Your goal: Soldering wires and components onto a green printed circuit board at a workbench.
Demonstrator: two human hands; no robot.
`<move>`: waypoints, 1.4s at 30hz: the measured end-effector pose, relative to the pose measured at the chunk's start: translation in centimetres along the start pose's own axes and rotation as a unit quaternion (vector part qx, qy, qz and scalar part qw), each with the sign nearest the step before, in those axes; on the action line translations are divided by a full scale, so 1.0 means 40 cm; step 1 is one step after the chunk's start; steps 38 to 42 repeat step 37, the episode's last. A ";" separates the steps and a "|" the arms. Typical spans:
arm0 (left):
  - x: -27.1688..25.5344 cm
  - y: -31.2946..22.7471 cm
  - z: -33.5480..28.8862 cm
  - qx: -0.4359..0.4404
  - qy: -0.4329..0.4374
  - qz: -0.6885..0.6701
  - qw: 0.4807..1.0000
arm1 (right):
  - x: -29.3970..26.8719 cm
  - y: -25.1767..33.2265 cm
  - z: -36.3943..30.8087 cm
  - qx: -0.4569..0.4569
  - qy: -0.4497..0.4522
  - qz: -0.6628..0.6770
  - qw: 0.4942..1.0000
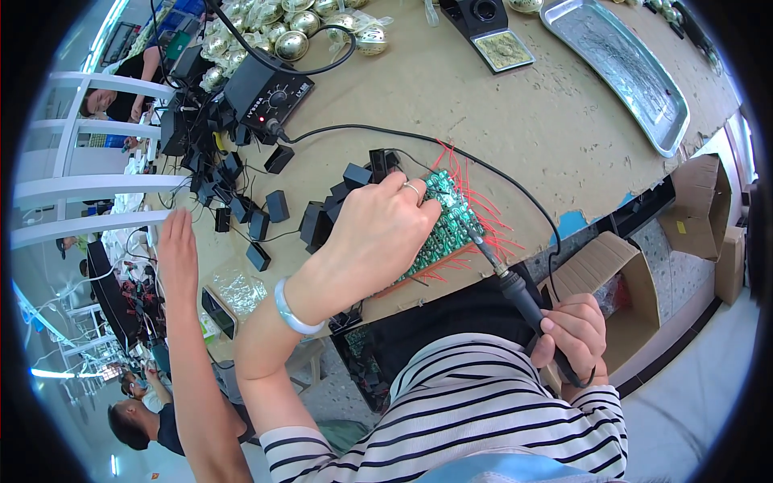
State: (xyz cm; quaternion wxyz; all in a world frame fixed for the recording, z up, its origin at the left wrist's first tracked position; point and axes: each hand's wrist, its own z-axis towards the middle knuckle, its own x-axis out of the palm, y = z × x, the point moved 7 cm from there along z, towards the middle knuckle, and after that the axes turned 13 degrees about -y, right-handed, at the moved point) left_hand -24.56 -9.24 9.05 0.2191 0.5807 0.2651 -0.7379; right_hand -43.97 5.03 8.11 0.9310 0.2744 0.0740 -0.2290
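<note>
My right hand (573, 332) grips a soldering iron (522, 296) by its dark handle. The iron's metal tip reaches up and left onto a panel of green circuit boards (452, 211) with many thin red wires sticking out along its edges. Over the left part of that panel is my left hand (385, 221), its fingers pinched together; whatever they hold is hidden. Close beside this hand, small black plastic boxes (316, 224) with thin dark leads lie in a cluster. One black box (383, 163) stands just beyond the knuckles, its lead running toward the boards.
A soldering station (266, 95) stands far left, its cable crossing the table to the iron. Gold round parts (291, 46) are heaped behind it. An iron stand (501, 50) and metal tray (624, 68) sit far right. Another person's arm (181, 274) reaches in left. Cardboard boxes (608, 282) stand right.
</note>
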 end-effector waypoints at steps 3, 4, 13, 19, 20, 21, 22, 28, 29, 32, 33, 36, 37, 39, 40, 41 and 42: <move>0.005 -0.003 -0.008 -0.028 0.026 0.036 0.999 | -0.006 -0.005 -0.006 0.000 -0.004 0.004 1.000; -0.018 -0.011 -0.009 -0.024 -0.018 0.031 0.999 | -0.008 -0.004 -0.006 0.001 -0.004 0.004 1.000; -0.093 -0.036 -0.115 -0.003 -0.031 -0.133 0.991 | -0.025 -0.003 -0.010 -0.008 -0.031 0.000 0.999; -0.097 0.010 -0.124 -0.007 -0.101 -0.137 0.985 | -0.021 0.006 -0.005 -0.014 -0.007 0.011 1.000; -0.106 0.017 -0.118 -0.027 -0.124 -0.147 0.981 | -0.022 0.008 -0.006 -0.015 -0.007 0.009 1.000; -0.103 0.012 -0.107 -0.026 -0.125 -0.148 0.981 | -0.022 0.009 -0.007 -0.013 -0.009 0.005 1.000; -0.099 0.011 -0.094 -0.050 -0.140 -0.155 0.977 | -0.022 0.008 -0.009 -0.013 -0.010 0.004 1.000; -0.035 -0.016 -0.063 -0.036 -0.072 -0.156 0.985 | -0.020 0.006 -0.012 -0.001 -0.007 0.012 1.000; -0.031 -0.015 -0.065 -0.035 -0.070 -0.157 0.984 | -0.021 0.007 -0.010 0.001 -0.007 0.011 1.000; -0.009 -0.021 -0.065 -0.003 -0.046 -0.134 0.990 | -0.018 0.003 -0.011 0.011 0.016 0.011 1.000; -0.004 -0.023 -0.063 0.016 -0.051 -0.133 0.990 | -0.014 0.002 -0.015 0.011 0.020 0.015 1.000; 0.005 -0.021 -0.067 0.034 -0.050 -0.124 0.990 | -0.001 -0.004 -0.019 0.010 0.035 0.030 0.999; 0.009 -0.020 -0.068 0.039 -0.046 -0.117 0.991 | 0.004 -0.006 -0.022 0.008 0.044 0.036 0.998; 0.009 -0.020 -0.068 0.039 -0.046 -0.117 0.991 | 0.004 -0.006 -0.022 0.008 0.044 0.036 0.998; 0.009 -0.020 -0.068 0.039 -0.046 -0.117 0.991 | 0.004 -0.006 -0.022 0.008 0.044 0.036 0.998; 0.009 -0.020 -0.068 0.039 -0.046 -0.117 0.991 | 0.004 -0.006 -0.022 0.008 0.044 0.036 0.998; 0.009 -0.020 -0.068 0.039 -0.046 -0.117 0.991 | 0.004 -0.006 -0.022 0.008 0.044 0.036 0.998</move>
